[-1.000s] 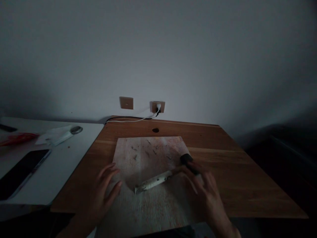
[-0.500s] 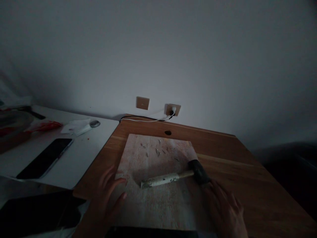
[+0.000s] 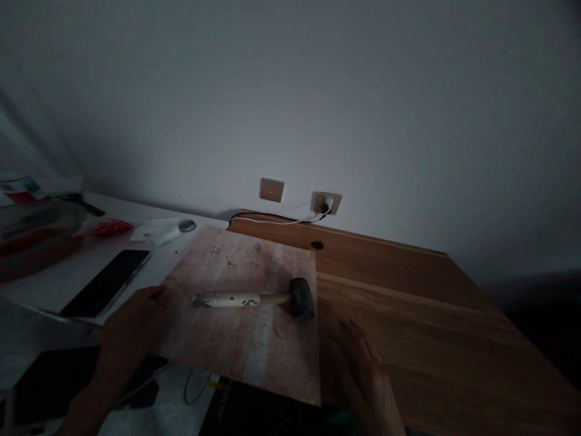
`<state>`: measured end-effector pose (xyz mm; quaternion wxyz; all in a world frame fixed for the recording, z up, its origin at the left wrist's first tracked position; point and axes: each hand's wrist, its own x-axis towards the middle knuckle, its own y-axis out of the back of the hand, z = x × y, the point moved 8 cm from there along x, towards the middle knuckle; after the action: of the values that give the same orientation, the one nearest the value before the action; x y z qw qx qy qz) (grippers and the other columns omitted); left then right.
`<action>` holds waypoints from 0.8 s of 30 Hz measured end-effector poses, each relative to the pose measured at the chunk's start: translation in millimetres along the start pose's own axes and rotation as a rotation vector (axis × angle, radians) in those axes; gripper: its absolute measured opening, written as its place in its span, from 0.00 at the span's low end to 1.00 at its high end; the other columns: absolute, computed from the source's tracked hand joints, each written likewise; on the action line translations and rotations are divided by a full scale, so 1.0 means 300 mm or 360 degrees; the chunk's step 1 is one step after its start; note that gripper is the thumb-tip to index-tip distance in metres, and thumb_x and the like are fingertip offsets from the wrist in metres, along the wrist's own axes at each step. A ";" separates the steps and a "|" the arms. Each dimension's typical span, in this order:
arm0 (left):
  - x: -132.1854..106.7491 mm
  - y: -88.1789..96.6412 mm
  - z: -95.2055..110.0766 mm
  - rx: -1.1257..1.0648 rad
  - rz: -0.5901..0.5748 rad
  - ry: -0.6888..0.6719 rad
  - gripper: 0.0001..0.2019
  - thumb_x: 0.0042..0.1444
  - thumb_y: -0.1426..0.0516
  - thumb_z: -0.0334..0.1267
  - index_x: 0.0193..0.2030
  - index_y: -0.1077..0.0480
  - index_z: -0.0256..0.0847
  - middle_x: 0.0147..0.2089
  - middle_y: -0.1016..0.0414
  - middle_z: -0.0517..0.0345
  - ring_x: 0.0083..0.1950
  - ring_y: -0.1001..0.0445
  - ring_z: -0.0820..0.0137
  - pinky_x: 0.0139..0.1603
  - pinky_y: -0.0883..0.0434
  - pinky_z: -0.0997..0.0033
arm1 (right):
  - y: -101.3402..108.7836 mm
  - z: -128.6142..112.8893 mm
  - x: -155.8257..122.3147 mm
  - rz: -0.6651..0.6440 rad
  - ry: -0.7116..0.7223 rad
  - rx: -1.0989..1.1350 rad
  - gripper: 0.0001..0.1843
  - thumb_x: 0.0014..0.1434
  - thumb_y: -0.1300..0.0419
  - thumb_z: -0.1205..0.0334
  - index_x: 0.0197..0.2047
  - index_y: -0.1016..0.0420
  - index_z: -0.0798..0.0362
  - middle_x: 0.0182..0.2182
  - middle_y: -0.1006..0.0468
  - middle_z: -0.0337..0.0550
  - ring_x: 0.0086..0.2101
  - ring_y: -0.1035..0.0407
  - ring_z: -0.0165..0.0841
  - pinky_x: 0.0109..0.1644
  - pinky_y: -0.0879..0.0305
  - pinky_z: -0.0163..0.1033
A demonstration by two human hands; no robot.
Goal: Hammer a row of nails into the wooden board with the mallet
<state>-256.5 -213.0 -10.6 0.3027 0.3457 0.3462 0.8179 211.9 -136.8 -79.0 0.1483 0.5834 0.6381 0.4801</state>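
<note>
A worn, pale reddish board (image 3: pixel 254 357) sits over the left part of the wooden table, its left side reaching past the table's edge. My left hand (image 3: pixel 136 321) is closed on the board's left edge. Across the board lies a mallet (image 3: pixel 236 300) with a black head and a white-wrapped handle. Several small shiny bits (image 3: pixel 230 261) are scattered near the board's far side; their kind is too small to tell. Just right of the board, my right hand (image 3: pixel 363 363) is low over the table with its fingers apart, holding nothing.
The wooden table (image 3: pixel 426 327) meets a white table (image 3: pixel 131 209) on the left. A dark phone (image 3: pixel 109 281), white tissue (image 3: pixel 157 230), red packaging (image 3: pixel 109 227) and a clear container (image 3: pixel 40 233) lie there. Cables (image 3: pixel 276 220) run along the wall to a socket (image 3: pixel 320 201).
The board has slid left with the mallet and bits on it. My left hand has closed on its edge. My right hand has come away from the mallet head. The view has shifted slightly.
</note>
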 end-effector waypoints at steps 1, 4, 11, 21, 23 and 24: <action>0.013 0.002 0.005 -0.0010 0.0020 -0.0020 0.18 0.59 0.49 0.55 0.41 0.26 0.47 0.45 0.19 0.51 0.49 0.19 0.51 0.55 0.22 0.46 | 0.005 -0.001 -0.001 0.0008 0.0002 0.0015 0.24 0.76 0.51 0.53 0.71 0.39 0.47 0.69 0.34 0.54 0.68 0.38 0.50 0.67 0.32 0.65; 0.062 -0.007 0.008 0.0077 0.0026 -0.0088 0.19 0.59 0.50 0.54 0.42 0.26 0.45 0.51 0.22 0.46 0.54 0.22 0.49 0.57 0.23 0.44 | 0.020 -0.012 -0.004 0.0036 0.0006 0.0063 0.23 0.76 0.51 0.53 0.70 0.37 0.46 0.68 0.33 0.52 0.67 0.36 0.48 0.67 0.31 0.61; 0.113 -0.116 -0.026 0.0299 -0.0416 -0.0154 0.28 0.66 0.55 0.56 0.55 0.28 0.36 0.56 0.22 0.38 0.60 0.24 0.47 0.65 0.29 0.44 | 0.039 -0.055 0.010 0.0064 0.0009 0.0097 0.19 0.75 0.47 0.55 0.65 0.30 0.47 0.59 0.22 0.51 0.56 0.24 0.45 0.59 0.22 0.52; 0.054 -0.116 0.096 0.0375 -0.0481 -0.0072 0.26 0.65 0.55 0.52 0.57 0.28 0.36 0.52 0.18 0.41 0.52 0.18 0.50 0.55 0.24 0.50 | 0.051 -0.078 0.039 -0.0106 -0.0145 0.0300 0.20 0.73 0.48 0.54 0.62 0.24 0.47 0.55 0.16 0.47 0.54 0.20 0.40 0.56 0.21 0.42; 0.002 -0.148 0.155 0.0297 -0.0486 -0.0167 0.25 0.64 0.54 0.53 0.56 0.27 0.38 0.53 0.18 0.43 0.52 0.18 0.51 0.55 0.24 0.52 | 0.115 0.019 0.017 -0.0062 -0.0237 0.0236 0.19 0.72 0.47 0.52 0.58 0.22 0.45 0.53 0.15 0.43 0.50 0.18 0.41 0.51 0.19 0.40; -0.032 -0.168 0.190 0.0245 -0.0481 -0.0240 0.25 0.64 0.53 0.54 0.55 0.27 0.39 0.54 0.18 0.44 0.53 0.18 0.51 0.56 0.24 0.52 | 0.153 0.081 0.001 -0.0046 -0.0302 0.0185 0.19 0.72 0.47 0.51 0.59 0.23 0.43 0.52 0.14 0.42 0.48 0.17 0.41 0.49 0.19 0.40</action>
<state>-193.9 -170.5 -23.3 0.4199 0.3721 0.4321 0.7061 257.6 -132.4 -54.8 0.1808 0.6245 0.6564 0.3827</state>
